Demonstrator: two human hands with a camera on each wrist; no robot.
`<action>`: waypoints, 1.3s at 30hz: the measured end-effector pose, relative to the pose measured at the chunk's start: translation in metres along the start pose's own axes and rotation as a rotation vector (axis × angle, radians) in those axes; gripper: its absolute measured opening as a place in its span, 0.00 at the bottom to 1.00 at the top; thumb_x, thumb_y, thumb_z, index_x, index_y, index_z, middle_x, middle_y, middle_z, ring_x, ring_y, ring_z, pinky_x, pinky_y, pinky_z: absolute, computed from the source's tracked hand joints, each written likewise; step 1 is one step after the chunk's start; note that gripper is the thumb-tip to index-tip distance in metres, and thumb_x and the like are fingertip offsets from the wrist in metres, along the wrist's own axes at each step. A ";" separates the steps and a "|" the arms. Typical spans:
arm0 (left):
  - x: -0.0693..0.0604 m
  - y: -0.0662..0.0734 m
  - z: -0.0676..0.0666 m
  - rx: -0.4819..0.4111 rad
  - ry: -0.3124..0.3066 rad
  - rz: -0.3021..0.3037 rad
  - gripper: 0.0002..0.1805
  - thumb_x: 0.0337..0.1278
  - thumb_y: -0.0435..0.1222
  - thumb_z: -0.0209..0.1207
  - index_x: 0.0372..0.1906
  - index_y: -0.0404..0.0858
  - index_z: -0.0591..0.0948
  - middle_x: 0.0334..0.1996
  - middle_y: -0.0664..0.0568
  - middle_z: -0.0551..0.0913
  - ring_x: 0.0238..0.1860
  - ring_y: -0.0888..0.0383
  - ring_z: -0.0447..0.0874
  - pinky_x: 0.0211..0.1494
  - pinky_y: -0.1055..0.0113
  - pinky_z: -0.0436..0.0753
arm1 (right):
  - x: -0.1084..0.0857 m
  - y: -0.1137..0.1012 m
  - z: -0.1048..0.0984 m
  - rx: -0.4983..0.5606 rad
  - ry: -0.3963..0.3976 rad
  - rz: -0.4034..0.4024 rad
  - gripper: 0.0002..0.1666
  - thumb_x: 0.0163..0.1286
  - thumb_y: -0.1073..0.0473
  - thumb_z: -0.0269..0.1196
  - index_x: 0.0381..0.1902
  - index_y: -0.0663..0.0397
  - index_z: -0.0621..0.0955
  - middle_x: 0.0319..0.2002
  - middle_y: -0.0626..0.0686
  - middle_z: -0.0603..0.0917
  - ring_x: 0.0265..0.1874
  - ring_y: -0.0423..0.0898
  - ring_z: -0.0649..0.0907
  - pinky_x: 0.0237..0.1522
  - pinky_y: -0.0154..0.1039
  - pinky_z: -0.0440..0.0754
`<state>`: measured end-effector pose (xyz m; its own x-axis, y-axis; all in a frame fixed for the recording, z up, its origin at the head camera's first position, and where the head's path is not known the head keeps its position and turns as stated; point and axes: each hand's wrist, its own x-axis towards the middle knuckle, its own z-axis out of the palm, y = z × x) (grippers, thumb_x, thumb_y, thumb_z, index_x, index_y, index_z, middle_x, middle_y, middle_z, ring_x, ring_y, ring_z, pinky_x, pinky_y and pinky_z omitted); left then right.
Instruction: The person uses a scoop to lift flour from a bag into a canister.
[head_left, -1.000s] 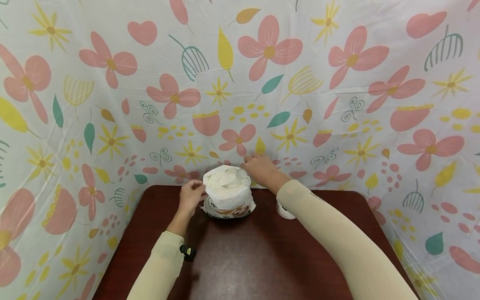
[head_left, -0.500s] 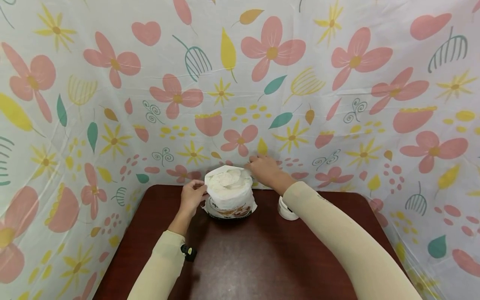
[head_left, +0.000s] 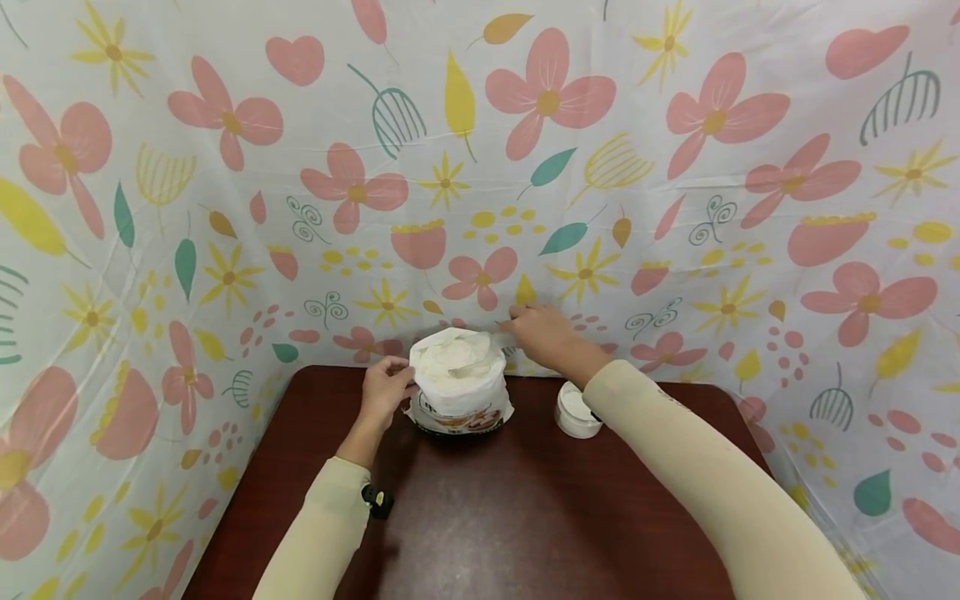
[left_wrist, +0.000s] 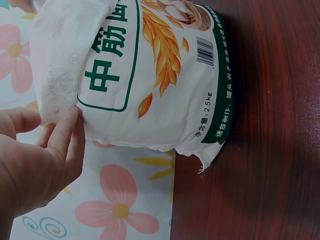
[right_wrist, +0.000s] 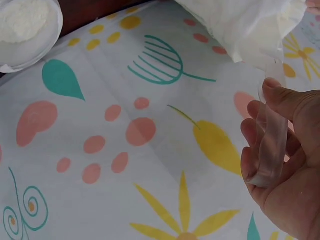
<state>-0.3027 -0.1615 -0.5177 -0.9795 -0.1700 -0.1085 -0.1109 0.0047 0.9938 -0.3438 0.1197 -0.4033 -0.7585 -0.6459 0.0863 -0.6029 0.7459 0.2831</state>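
Pointing leftward into bag (head_left: 460, 403): clear utensil (right_wrist: 272, 145), long axis slanted.

The bag (head_left: 459, 402) stands near the far edge of the bench (head_left: 480, 533), with the cloth (head_left: 480, 192) behind it and out to its left and right, and powder (head_left: 435, 364) in its open mouth. At the bag's left rim is the left hand (head_left: 385, 390), touching it; beyond its right rim, toward the back, is the right hand (head_left: 551, 335), holding a scoop (right_wrist: 272, 150) that runs over the rim to the powder. Right of the bag and apart from it, beside the right sleeve (head_left: 675, 450), a tub (head_left: 578, 422) with its own powder sits on the bench.
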 end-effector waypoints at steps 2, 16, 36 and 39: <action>0.000 0.000 0.000 -0.005 0.002 0.002 0.14 0.71 0.29 0.59 0.55 0.24 0.79 0.46 0.36 0.78 0.42 0.49 0.87 0.62 0.43 0.86 | -0.004 0.002 0.000 0.019 0.028 -0.007 0.22 0.67 0.58 0.73 0.59 0.43 0.87 0.44 0.53 0.84 0.41 0.55 0.82 0.46 0.49 0.88; 0.002 0.002 -0.001 0.008 -0.002 0.000 0.14 0.71 0.30 0.59 0.55 0.25 0.79 0.46 0.36 0.78 0.44 0.48 0.87 0.63 0.42 0.85 | -0.041 0.011 0.030 0.307 0.262 0.030 0.23 0.66 0.63 0.74 0.59 0.49 0.87 0.40 0.53 0.82 0.39 0.52 0.78 0.36 0.44 0.82; 0.001 0.001 0.000 0.004 0.002 -0.002 0.14 0.71 0.29 0.59 0.54 0.24 0.80 0.46 0.36 0.79 0.42 0.49 0.88 0.59 0.46 0.89 | -0.067 -0.006 0.071 0.544 0.415 0.181 0.23 0.69 0.60 0.71 0.62 0.49 0.85 0.48 0.56 0.83 0.41 0.53 0.82 0.38 0.47 0.86; 0.001 0.001 -0.001 0.002 0.004 -0.005 0.14 0.70 0.29 0.59 0.54 0.24 0.80 0.46 0.37 0.79 0.42 0.49 0.88 0.59 0.47 0.89 | -0.069 -0.009 0.075 0.568 0.423 0.197 0.24 0.69 0.60 0.71 0.63 0.48 0.84 0.41 0.51 0.80 0.35 0.47 0.76 0.32 0.41 0.79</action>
<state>-0.3036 -0.1622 -0.5173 -0.9781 -0.1742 -0.1134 -0.1162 0.0059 0.9932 -0.3043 0.1699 -0.4833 -0.7751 -0.4130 0.4781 -0.5873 0.7501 -0.3042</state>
